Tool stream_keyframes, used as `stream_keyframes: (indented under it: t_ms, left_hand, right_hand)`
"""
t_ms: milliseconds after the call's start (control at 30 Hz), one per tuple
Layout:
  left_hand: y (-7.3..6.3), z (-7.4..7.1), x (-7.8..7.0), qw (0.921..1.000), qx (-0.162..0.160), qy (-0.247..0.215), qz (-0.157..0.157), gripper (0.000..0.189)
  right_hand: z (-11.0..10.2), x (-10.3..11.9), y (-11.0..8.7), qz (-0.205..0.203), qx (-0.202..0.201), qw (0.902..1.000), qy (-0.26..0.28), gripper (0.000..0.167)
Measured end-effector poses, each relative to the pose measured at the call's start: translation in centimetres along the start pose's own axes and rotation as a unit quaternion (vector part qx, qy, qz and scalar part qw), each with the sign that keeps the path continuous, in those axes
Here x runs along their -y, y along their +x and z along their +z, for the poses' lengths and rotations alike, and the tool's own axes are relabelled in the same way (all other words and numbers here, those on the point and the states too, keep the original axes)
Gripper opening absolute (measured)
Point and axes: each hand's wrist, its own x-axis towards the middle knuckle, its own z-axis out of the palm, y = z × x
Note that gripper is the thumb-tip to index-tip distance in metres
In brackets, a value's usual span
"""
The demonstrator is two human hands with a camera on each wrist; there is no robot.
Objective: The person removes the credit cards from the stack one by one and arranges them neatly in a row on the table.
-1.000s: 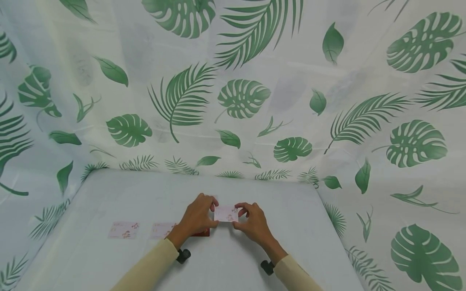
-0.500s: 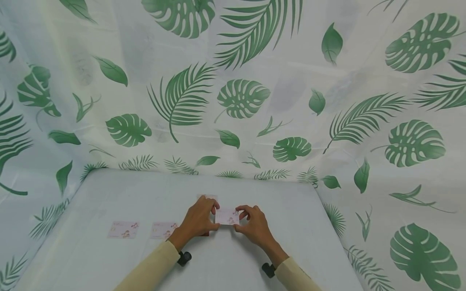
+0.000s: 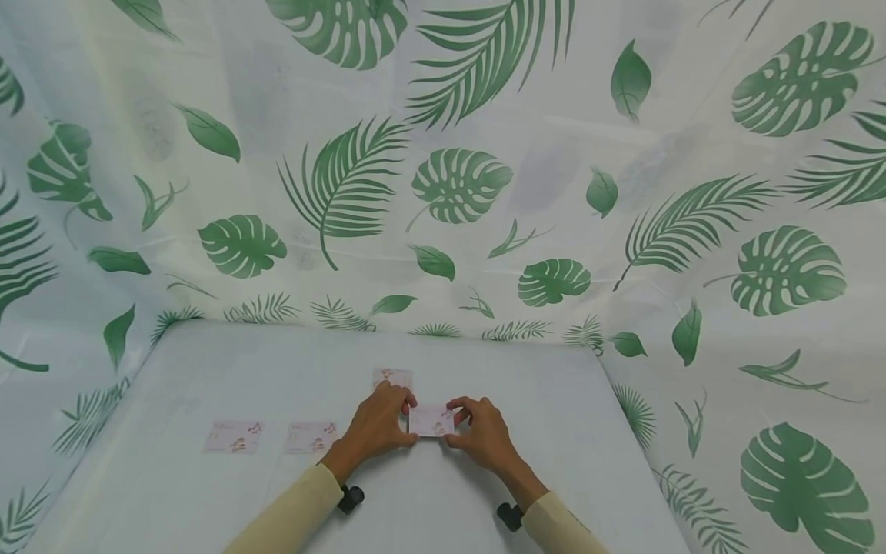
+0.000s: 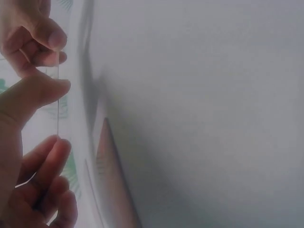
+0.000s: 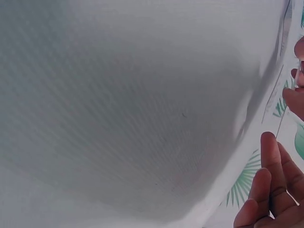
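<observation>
A pale pink card (image 3: pixel 431 421) with a small floral print hangs between my two hands over the white table. My left hand (image 3: pixel 376 423) pinches its left edge between thumb and fingers. At the opposite edge, my right hand (image 3: pixel 484 432) pinches it the same way. In the left wrist view the held card (image 4: pixel 58 109) appears edge-on as a thin line. Below it, a reddish-brown card (image 4: pixel 114 175) lies on the table; in the head view my left hand hides it. Just beyond that hand, another pink card (image 3: pixel 392 376) lies partly covered.
Two more pale pink cards, a far-left card (image 3: pixel 234 437) and a second card (image 3: pixel 310 437), lie in a row left of my left hand. The white table (image 3: pixel 554 431) ends at a leaf-printed curtain (image 3: pixel 471 231) at the back and sides.
Both hands have brought the held card slightly lower and nearer to me. The card beyond my left hand has come into sight, while the dark red card has become hidden behind that hand.
</observation>
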Motion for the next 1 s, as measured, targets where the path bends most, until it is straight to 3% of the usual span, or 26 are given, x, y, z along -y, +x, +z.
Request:
stream_keyframes:
  t_ms: [233,1000]
  left_hand:
    - [-0.16,0.57,0.21,0.9998,0.013,0.013,-0.006,0.046]
    - [-0.28,0.96,0.47,0.9979,0.037,0.053,-0.004,0.048]
  right_hand:
    - [0.38,-0.21,-0.05,0.009,0.018,0.9997,-0.013,0.049]
    - [0.73,0.23,-0.12,0.013,0.021,0.9994,-0.024,0.047]
